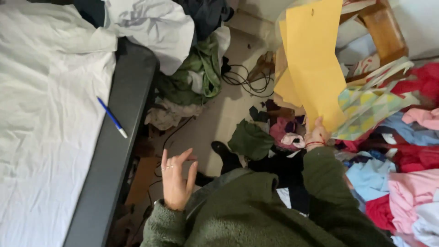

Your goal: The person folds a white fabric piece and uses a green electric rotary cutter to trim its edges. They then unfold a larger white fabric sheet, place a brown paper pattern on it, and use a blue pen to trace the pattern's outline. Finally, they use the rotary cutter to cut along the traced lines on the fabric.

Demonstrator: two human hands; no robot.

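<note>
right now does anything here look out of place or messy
Yes. Clothes lie in loose heaps across the floor, with tangled black cables among them. A blue pen sits askew on the bed's dark edge. The right hand holds yellow paper sheets; the left hand is empty.

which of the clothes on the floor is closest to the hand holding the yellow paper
The small pale pink piece, lying just left of the right hand that grips the yellow paper. The dark green garment and the pink pile lie farther off.
</note>
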